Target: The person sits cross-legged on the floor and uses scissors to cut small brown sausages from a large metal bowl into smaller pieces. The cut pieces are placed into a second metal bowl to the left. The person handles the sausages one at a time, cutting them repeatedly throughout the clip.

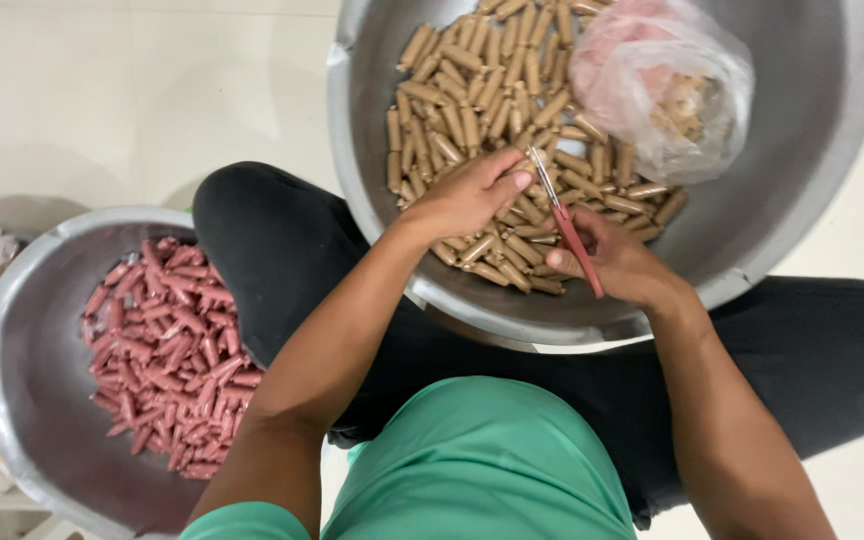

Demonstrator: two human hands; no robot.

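Resting at lap level, red-handled scissors (567, 225) were gripped in the right hand (617, 262); the left hand (467, 195) was closed on one tan sausage (512, 205) above the heap in the large steel bowl (802, 200). A plastic bag (667, 85) was noted beyond.

head cam | looks straight down | close over lap and two metal bowls (812, 200)

Red-handled scissors (564, 225) in my right hand (617, 262), blades up, tilted left, tip near my left hand (467, 195). Left hand rests on tan wrapped sausages (472, 90), heaped in big steel bowl (802, 190).
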